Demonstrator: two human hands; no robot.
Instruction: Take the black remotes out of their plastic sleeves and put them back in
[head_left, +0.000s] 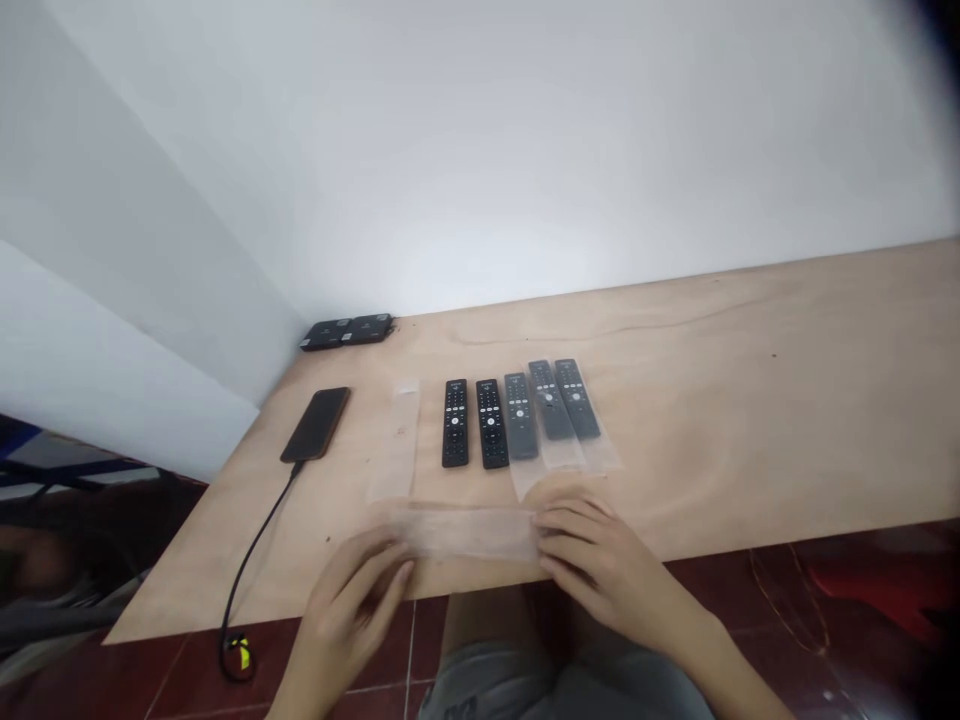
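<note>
Inspection at the bench: your two hands stand apart, joined only by the item between them. Your right hand (592,565) rests its fingers across the right end of a clear plastic sleeve (465,532) and appears to pinch it. Your left hand (352,610) is blurred at the sleeve's left end, so I cannot tell whether it grips or merely sits beside it.

The sleeve lies lengthwise along the near edge of the plywood table (712,420), crosswise to you. I cannot confirm whether it touches the surface. It looks empty, and it should handle as very light, soft and limp, with a slippery face that offers little stiffness. Take it by its two short ends between finger and thumb, not by the middle, where it can crease or fold.

Beyond it, five black remote controls lie side by side, pointing away from you. The two at left, (454,423) and (491,424), are bare. The three at right, (517,415), (547,400) and (577,398), sit inside sleeves and look grey through the film. Another empty sleeve (397,440) lies flat to their left.

Further left, a smartphone (315,424) lies face up with a black charging cable (255,550) running over the table edge. Two flat black units (345,332) sit in the corner against the white wall (480,150).
</note>
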